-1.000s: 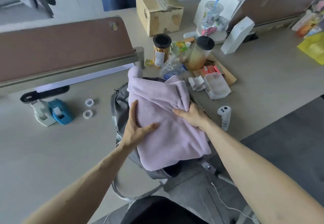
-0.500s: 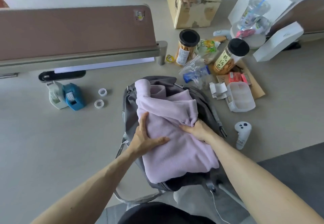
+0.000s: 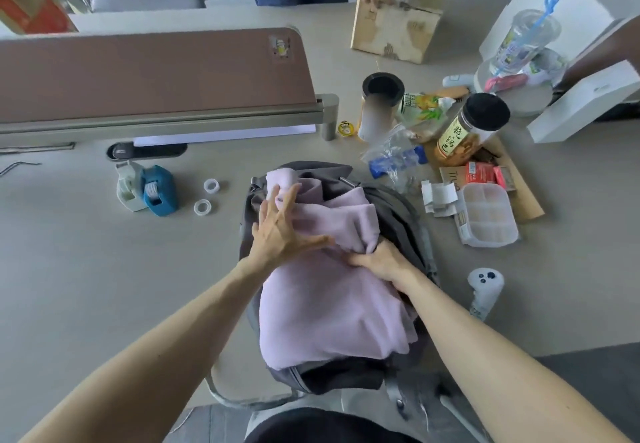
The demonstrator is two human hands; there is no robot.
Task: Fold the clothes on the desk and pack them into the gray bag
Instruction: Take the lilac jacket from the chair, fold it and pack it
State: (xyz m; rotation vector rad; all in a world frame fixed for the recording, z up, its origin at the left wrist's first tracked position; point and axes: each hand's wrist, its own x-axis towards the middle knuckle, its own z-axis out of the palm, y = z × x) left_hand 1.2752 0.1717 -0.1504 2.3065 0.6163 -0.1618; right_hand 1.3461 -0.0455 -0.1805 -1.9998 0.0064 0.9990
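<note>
A folded lilac garment [image 3: 329,307] lies on top of the open gray bag [image 3: 405,231] at the desk's near edge, covering most of the opening. My left hand [image 3: 282,231] rests flat on the garment's upper left part, fingers spread, fingertips near its rolled far end. My right hand [image 3: 381,260] grips a bunched fold at the garment's right side, beside the bag's right wall. The bag's dark near end and a gray strap [image 3: 242,399] hang over the desk edge.
Left of the bag sit a blue tape dispenser [image 3: 157,190] and two small tape rolls [image 3: 207,196]. To the right lie a white controller [image 3: 483,286], a clear compartment box [image 3: 488,219], jars and snack packets. A brown divider [image 3: 152,68] stands behind; another person handles a cardboard box [image 3: 398,32].
My left hand has slid farther up the garment toward its rolled far end. My right hand keeps its grip on the fold. The view has moved closer and tilted forward.
</note>
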